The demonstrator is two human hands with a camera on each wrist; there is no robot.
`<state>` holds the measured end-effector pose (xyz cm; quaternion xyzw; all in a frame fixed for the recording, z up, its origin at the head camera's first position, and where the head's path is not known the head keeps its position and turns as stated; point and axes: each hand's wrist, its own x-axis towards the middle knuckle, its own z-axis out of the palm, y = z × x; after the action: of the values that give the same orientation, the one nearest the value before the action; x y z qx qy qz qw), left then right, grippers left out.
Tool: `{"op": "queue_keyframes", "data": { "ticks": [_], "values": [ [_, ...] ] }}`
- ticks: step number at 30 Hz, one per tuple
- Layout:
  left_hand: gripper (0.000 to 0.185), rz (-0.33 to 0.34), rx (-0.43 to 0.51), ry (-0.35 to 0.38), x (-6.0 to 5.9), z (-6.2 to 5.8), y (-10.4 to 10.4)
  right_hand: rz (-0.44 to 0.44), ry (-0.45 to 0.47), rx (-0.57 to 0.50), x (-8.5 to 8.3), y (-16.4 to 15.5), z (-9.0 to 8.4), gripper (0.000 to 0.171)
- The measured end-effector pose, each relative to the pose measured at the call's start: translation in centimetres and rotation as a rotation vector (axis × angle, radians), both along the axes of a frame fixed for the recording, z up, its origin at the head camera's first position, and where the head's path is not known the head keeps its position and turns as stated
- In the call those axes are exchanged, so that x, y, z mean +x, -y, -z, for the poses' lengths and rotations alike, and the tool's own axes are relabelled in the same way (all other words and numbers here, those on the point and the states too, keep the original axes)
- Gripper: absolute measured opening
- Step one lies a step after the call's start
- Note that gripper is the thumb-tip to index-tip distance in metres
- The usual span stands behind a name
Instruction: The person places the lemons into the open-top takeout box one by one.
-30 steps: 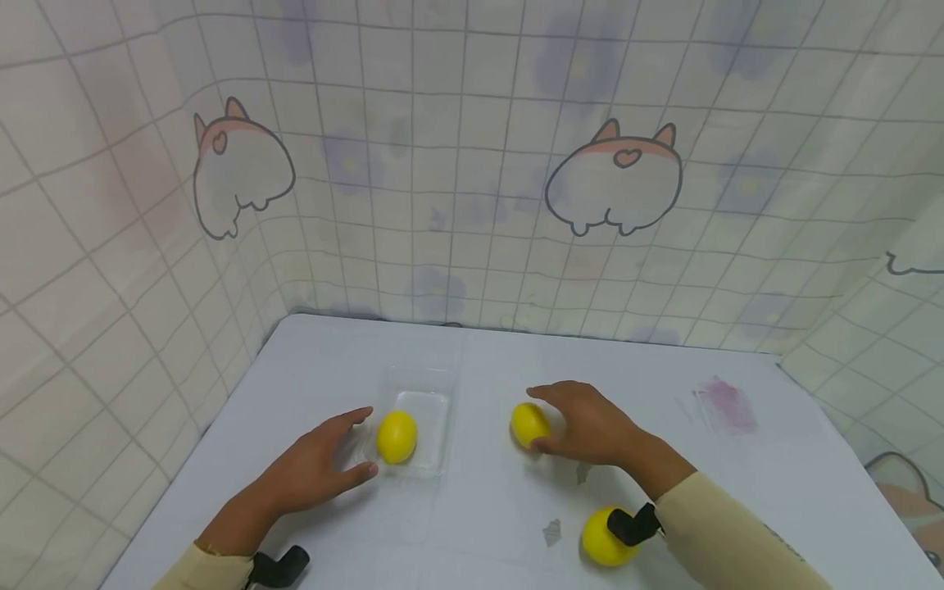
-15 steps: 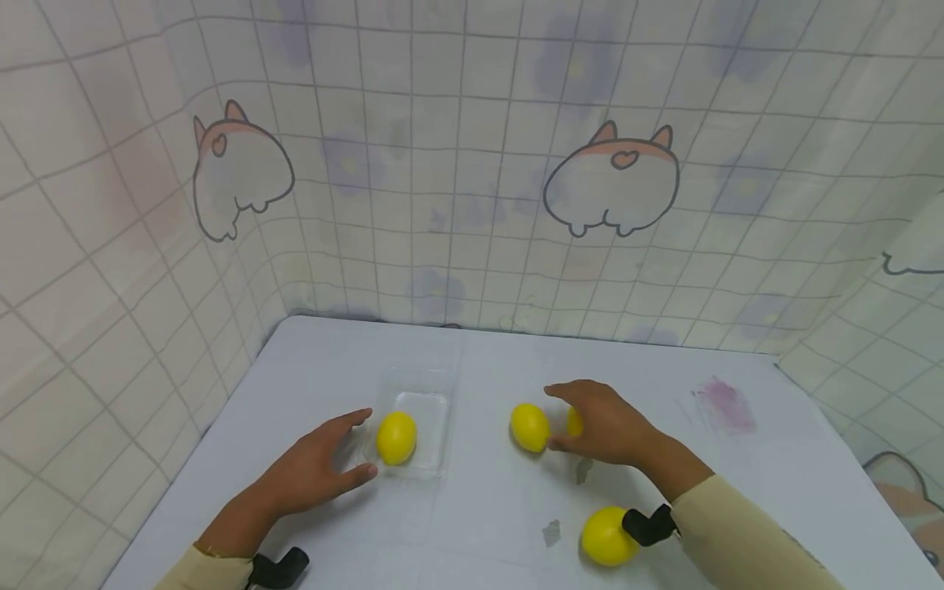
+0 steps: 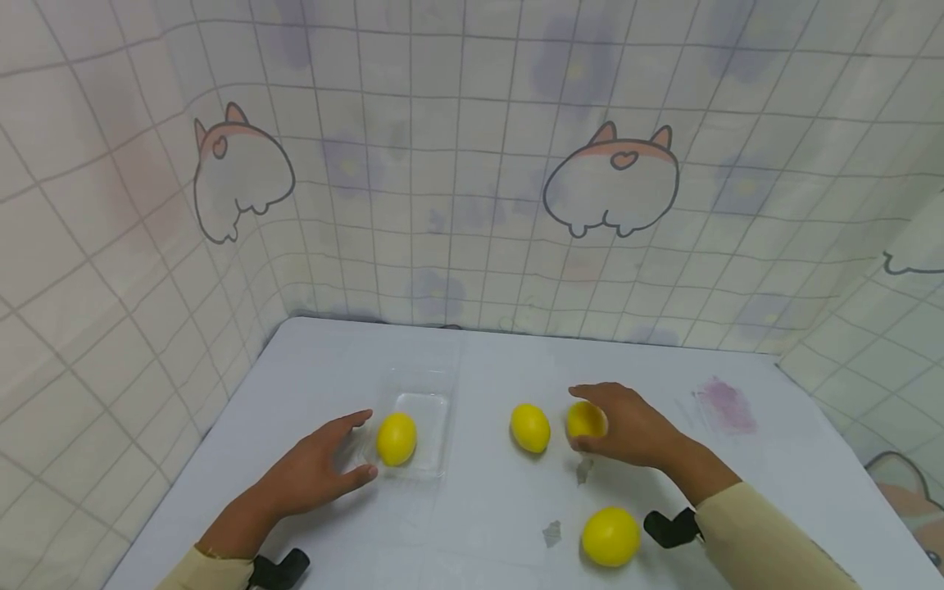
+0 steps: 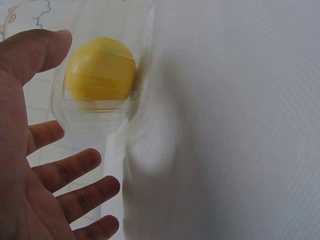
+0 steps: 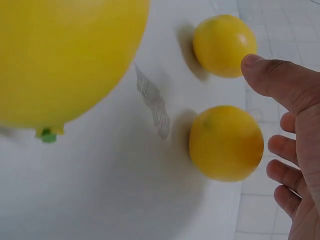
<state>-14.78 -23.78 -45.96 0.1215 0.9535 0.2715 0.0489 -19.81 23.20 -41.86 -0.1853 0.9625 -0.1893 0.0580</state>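
Note:
In the head view, a yellow lemon (image 3: 397, 438) lies in a clear plastic container (image 3: 433, 418). My left hand (image 3: 313, 465) stands at the container's left side with thumb and fingers spread; the left wrist view shows the lemon (image 4: 100, 70) through the clear wall. My right hand (image 3: 627, 426) is spread around the right side of a second lemon (image 3: 585, 419). In the right wrist view its fingers are apart from that lemon (image 5: 226, 143). To its left sits a third lemon (image 3: 530, 428). Another, larger-looking lemon (image 3: 610, 537) rests nearer, below my right wrist.
The white table (image 3: 487, 508) backs onto a patterned, grid-lined curtain (image 3: 442, 164). Grey patches (image 3: 552, 533) mark its surface, and a pinkish stain (image 3: 726, 406) is at the right. Black wrist mounts (image 3: 671, 528) sit by both sleeves.
My right hand has drawn back to the right from the middle lemon, which stays in place. The lemon beside it, hidden before, has come into view. My left hand has not moved.

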Motion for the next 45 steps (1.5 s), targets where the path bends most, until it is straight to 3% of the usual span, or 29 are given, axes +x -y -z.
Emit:
{"op": "queue_keyframes", "data": {
  "ticks": [18, 31, 45],
  "values": [
    [0.09, 0.01, 0.01, -0.013, -0.1, 0.6, 0.3, 0.031, 0.061, -0.012, -0.4, -1.9, 1.6, 0.082],
    [0.089, -0.001, 0.018, 0.014, 0.0, 0.1, 0.1, 0.037, 0.084, -0.014, -0.7, -1.7, 2.1, 0.086],
    [0.09, -0.003, 0.019, 0.016, -0.2, 0.5, 0.2, 0.053, -0.01, 0.052, -0.9, -1.6, 2.2, 0.085]
  ]
}}
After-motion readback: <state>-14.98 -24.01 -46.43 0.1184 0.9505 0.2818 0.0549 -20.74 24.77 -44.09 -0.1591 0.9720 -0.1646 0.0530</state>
